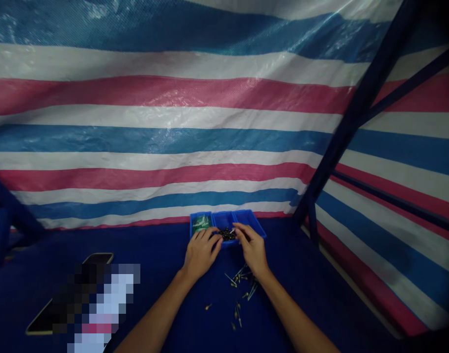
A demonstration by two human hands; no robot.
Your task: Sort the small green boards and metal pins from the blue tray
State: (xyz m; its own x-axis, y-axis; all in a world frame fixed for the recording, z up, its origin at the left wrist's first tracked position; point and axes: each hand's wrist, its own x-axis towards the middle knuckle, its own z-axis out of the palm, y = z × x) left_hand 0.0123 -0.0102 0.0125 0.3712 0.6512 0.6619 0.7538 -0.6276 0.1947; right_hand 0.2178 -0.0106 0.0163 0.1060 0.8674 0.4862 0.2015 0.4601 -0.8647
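A blue tray [259, 226] with three compartments stands against the striped sheet. Small dark parts [227, 234] are heaped in its middle compartment. My left hand [202, 251] rests over the near left side of the tray, its thumb and index tips close together at the heap; anything between them is hidden. Over the right side of the heap, my right hand [253, 249] pinches with thumb and fingers; a small pale sliver shows at its tips, too small to name. Thin metal pins and small brassy pieces [239, 278] lie scattered on the blue surface below my right hand.
White pieces on a green ground [201, 221] fill the tray's left compartment. A dark phone-like slab [43, 316] lies at left, beside a pixelated patch. A striped plastic sheet [154, 117] hangs behind, and a dark blue frame post [342, 132] slants up at right.
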